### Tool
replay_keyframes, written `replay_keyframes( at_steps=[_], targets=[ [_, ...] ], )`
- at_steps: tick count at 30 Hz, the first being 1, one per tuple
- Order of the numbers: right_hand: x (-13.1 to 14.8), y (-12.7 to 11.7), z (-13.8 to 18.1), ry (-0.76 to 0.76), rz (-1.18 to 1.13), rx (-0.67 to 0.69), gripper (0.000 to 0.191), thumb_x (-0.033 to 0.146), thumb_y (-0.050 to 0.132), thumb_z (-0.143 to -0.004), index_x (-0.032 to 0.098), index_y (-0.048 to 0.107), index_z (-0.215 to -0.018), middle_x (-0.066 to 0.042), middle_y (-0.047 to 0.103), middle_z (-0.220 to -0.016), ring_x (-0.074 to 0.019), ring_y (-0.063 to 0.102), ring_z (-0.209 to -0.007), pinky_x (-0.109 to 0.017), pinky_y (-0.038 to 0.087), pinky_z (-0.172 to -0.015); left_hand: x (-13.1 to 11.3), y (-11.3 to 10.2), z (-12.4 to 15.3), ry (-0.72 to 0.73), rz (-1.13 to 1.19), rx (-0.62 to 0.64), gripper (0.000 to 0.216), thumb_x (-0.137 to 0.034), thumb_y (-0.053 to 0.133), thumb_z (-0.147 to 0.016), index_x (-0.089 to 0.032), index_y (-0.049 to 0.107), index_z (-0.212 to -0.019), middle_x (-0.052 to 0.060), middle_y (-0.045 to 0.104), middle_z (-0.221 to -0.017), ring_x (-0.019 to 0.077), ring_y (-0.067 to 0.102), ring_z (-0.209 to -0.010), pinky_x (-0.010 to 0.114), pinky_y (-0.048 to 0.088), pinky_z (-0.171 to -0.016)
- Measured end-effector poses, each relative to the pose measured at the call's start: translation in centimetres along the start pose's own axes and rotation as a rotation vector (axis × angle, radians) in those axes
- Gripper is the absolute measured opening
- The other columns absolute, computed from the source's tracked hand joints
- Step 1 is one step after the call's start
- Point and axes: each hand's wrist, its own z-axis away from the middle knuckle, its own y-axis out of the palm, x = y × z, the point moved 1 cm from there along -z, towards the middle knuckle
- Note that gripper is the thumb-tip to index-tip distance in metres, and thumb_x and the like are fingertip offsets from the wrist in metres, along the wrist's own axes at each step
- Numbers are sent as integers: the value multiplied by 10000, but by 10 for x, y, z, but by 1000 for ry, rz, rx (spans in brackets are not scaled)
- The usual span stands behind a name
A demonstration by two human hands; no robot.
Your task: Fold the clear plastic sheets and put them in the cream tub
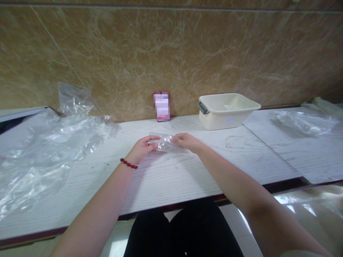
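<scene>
A small clear plastic bag (164, 143) is stretched between my two hands, just over the white wood-grain table (166, 178). My left hand (142, 148), with a red bead bracelet on the wrist, pinches the bag's left end between thumb and fingers. At the other end, my right hand (187, 141) grips the bag with thumb and fingers closed. Whether anything is inside the bag I cannot make out.
Large clear plastic sheets or bags (53, 142) spread over the table's left side. A phone (162, 107) leans on the marbled wall behind. A cream plastic bin (227, 117) with a grey handle stands right of it. More clear plastic (305, 123) lies far right.
</scene>
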Motion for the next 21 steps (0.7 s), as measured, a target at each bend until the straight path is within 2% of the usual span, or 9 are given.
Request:
replay_keyframes(
  at_steps=[3, 6, 11, 15, 18, 21],
  targets=[
    [-6, 0, -3, -16, -15, -24, 364, 486, 586, -610, 132, 549, -685, 36, 482, -534, -46, 384, -453, -171, 284, -438, 0, 0, 0, -7, -4, 5, 405, -238, 653, -598, -150, 553, -981, -15, 610, -639, 78, 561, -574, 248, 457, -666],
    [-10, 1, -6, -49, -35, -67, 345, 478, 567, -636, 142, 532, -704, 32, 508, -554, -47, 410, -458, -163, 308, -437, 0, 1, 0, 2, -21, 7, 446, -224, 649, -601, -150, 529, -1025, -6, 615, -685, 84, 570, -611, 264, 452, -706],
    [-10, 3, -8, -26, -79, -172, 244, 383, 562, -681, 164, 502, -771, 2, 582, -655, -60, 494, -483, -160, 376, -433, -3, 4, 2, 44, -71, 20, 594, -181, 665, -570, -174, 456, -1125, 40, 599, -908, 100, 575, -681, 279, 451, -711],
    [-8, 2, -9, -65, -79, -212, 173, 322, 529, -719, 186, 469, -806, 14, 584, -686, -36, 463, -387, -156, 377, -368, -5, 7, 3, 57, -65, 36, 628, -169, 659, -574, -182, 420, -1154, 76, 551, -1042, 114, 576, -751, 276, 444, -728],
    [-5, -1, -9, -116, -6, -277, 172, 342, 490, -742, 182, 468, -800, 19, 578, -663, -21, 404, -329, -148, 333, -314, -8, 10, 5, 58, -36, 44, 648, -160, 667, -561, -188, 412, -1156, 75, 550, -1045, 123, 574, -785, 271, 438, -738],
    [-4, -4, -9, -133, 2, -344, 205, 377, 452, -758, 174, 471, -775, 15, 578, -663, -15, 377, -321, -145, 312, -300, -8, 11, 6, 12, 6, 62, 598, -195, 673, -568, -180, 447, -1121, 57, 587, -953, 125, 576, -756, 276, 438, -728]
  ],
)
